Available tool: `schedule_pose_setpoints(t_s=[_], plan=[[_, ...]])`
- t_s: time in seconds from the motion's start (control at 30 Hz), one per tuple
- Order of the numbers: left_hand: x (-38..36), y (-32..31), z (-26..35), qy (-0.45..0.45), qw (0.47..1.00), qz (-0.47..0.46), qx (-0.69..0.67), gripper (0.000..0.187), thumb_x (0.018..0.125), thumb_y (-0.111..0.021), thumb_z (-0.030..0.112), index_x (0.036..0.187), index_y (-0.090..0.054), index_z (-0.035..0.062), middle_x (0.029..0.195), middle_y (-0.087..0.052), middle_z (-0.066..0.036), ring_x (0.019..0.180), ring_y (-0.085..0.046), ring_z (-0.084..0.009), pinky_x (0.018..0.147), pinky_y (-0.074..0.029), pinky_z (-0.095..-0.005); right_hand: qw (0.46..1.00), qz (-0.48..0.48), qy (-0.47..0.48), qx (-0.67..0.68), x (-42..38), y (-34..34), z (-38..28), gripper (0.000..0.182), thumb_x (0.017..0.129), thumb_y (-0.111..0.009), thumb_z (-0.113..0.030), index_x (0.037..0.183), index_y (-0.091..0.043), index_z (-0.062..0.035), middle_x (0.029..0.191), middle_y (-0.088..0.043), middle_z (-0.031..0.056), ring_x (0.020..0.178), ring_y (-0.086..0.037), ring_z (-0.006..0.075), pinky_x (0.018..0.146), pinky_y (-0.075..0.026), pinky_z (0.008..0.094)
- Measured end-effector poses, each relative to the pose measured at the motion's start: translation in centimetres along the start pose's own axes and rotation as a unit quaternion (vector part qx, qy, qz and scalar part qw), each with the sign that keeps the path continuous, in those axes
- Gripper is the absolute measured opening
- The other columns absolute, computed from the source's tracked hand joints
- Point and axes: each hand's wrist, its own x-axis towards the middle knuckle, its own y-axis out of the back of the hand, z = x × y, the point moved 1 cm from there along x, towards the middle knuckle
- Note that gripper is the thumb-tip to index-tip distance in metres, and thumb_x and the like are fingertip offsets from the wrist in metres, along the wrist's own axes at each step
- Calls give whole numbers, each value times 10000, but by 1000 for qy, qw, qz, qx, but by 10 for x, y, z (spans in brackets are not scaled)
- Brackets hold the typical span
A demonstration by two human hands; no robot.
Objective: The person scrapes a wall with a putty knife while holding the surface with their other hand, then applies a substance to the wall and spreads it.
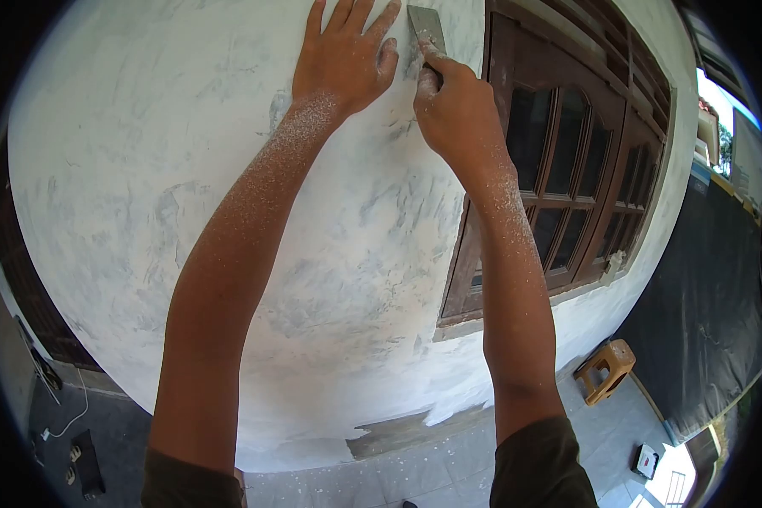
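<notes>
Patchy white wall (pixel 229 212); left hand (pixel 345 59) flat, fingertips cropped; right hand (pixel 453 102) clamped on scraper (pixel 426 27), handle hidden.

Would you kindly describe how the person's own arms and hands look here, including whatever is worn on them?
Both arms are bare from wrist to above the elbow, with no gloves, watch or rings visible. Short dark olive-brown sleeves show at the bottom edge. Fine white powdery dust speckles the left forearm and right forearm, thickest near the wrists, and also marks the left hand and right hand.
</notes>
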Motion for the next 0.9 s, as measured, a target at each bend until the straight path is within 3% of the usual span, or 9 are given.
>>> schedule_pose_setpoints(t_s=[0.17,0.37,0.57,0.63,0.83,0.87,0.9], plan=[[0,1,1,1,1000,1,5,601,987,-483,308,1533,-399,72,1643,-265,-179,1543,-190,-311,1254,-128,-535,997,52,64,8,28,-7,2,399,997,-497,-197,1358,-630,-89,1140,-700,257,1035,-687,435,974,-525,468],[1,4,1,3,1000,-4,-7,593,988,-478,312,1525,-412,69,1641,-267,-183,1542,-192,-317,1252,-131,-541,1000,11,7,0,10,1,-6,402,985,-510,-194,1353,-633,-89,1151,-697,252,1061,-671,445,996,-512,464],[1,0,0,-4,1000,4,4,588,989,-478,309,1523,-414,72,1638,-272,-183,1541,-194,-312,1253,-132,-535,998,47,48,18,33,-4,-5,408,991,-503,-199,1364,-628,-92,1139,-697,268,1042,-681,444,973,-523,460],[0,2,1,3,1000,3,-8,588,989,-480,307,1524,-414,74,1639,-270,-181,1543,-191,-308,1255,-130,-531,997,47,68,0,34,-2,-7,394,987,-524,-140,1353,-612,-25,1090,-709,273,1001,-703,441,901,-579,492],[3,2,1,10,1000,-1,-12,585,985,-481,302,1519,-423,68,1640,-273,-176,1543,-192,-302,1257,-122,-527,999,16,38,3,0,-7,0,384,999,-520,-146,1352,-612,-25,1076,-712,275,1005,-703,438,905,-577,491],[3,1,1,9,1000,5,-11,585,984,-484,298,1517,-425,66,1638,-277,-178,1541,-198,-302,1257,-124,-528,999,38,19,31,12,-9,-1,399,989,-517,-184,1358,-632,-87,1130,-695,277,1034,-687,438,974,-517,469],[2,1,1,7,1000,10,-9,585,982,-488,295,1515,-427,63,1636,-281,-179,1540,-203,-302,1257,-126,-529,999,37,18,33,21,-11,-1,399,989,-517,-184,1358,-632,-87,1130,-695,277,1034,-687,438,974,-517,469]])
